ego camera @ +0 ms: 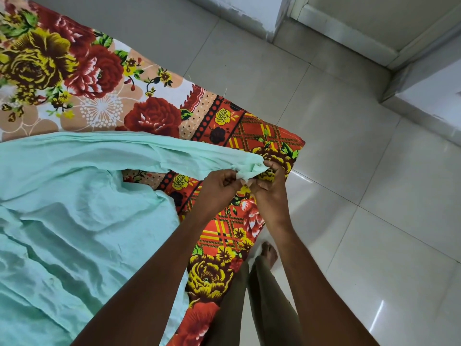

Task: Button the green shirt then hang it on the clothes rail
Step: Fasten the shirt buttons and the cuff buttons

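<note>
legs: closest to me, my two legs in dark olive trousers (pixel 269 303) and a bare foot (pixel 269 253) on the floor, right next to the bed edge.
arms: both forearms reach up and away from me, coming together near the bed corner.
left hand (pixel 219 184): fingers curled, pinching a bit of the sleeve end, so it's grasping cloth.
right hand (pixel 270 189): also clenched on that same bunched cuff end, thumb and fingers wrapped around the fabric. Can't make out a button in there, too scrunched.
green shirt (pixel 74 208): mint green, spread wrinkly over the left side of the bed, one sleeve stretched out right to my hands.
bedsheet (pixel 82 78): loud floral print, red and yellow roses, plaid border at the corner under my hands.
floor (pixel 361 171): pale glossy tiles to the right.
far end: a whitish wall base and door frame (pixel 349 28) up top.
</note>
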